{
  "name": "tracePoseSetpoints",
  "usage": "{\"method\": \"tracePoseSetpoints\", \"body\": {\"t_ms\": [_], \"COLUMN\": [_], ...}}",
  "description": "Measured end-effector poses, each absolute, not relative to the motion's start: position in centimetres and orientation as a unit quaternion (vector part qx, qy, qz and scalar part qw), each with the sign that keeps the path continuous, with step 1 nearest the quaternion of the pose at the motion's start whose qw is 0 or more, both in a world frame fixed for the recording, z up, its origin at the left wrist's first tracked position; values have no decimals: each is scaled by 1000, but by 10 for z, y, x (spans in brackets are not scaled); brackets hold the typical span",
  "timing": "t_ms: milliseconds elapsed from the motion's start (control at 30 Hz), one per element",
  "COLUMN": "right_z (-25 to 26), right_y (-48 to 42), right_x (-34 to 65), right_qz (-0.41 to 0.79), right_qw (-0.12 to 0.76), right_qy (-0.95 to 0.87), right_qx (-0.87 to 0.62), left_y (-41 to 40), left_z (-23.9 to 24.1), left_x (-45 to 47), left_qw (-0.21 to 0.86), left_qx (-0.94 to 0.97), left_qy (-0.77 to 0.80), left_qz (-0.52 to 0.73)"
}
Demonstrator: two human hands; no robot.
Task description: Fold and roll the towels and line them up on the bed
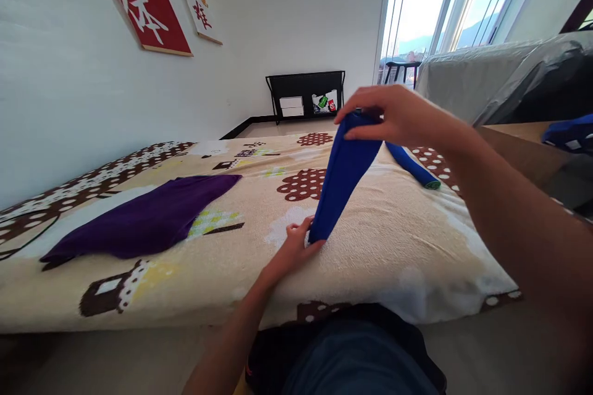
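A folded strip of blue cloth (345, 166) is held aslant between my two hands over the bed. My right hand (382, 112) pinches its upper end, thumb on the near side and fingers over the top. Low down, close to the blanket, my left hand (299, 244) grips the narrow lower end. Beyond my right wrist lies a rolled blue cloth (412, 166) with a green-edged end, partly hidden by that hand. A purple cloth (148, 216) is spread flat on the left. The kind of garment or towel cannot be made out.
A cream blanket (380, 247) with brown dotted patterns covers the bed. At the far wall stands a black rack (306, 86) holding white boxes and a printed bag. A plastic-covered piece of furniture (477, 74) is on the right, near a cardboard box (519, 148) and dark blue fabric (569, 134).
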State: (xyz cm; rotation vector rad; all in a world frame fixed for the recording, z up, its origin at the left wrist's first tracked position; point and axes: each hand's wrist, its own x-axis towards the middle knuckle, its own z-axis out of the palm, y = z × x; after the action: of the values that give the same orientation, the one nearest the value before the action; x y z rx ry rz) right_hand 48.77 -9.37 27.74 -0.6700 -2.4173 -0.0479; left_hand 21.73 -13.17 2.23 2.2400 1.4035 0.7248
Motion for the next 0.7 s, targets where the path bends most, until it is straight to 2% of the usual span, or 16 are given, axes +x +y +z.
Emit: {"method": "tracePoseSetpoints", "body": {"t_ms": [167,367,700], "right_z": [314,304,304], "right_y": [-129,-138,-157], "right_x": [463,446,440], "right_qz": [-5,-7,12], "right_qw": [260,213,206], "right_qy": [-944,-959,-949], "right_qx": [-204,-188,-240], "left_y": [-156,-160,-168], "left_z": [24,22,30], "left_x": [250,248,255], "left_qw": [250,253,273], "left_qx": [823,831,820], "left_qy": [439,446,454], "left_qz": [260,216,217]}}
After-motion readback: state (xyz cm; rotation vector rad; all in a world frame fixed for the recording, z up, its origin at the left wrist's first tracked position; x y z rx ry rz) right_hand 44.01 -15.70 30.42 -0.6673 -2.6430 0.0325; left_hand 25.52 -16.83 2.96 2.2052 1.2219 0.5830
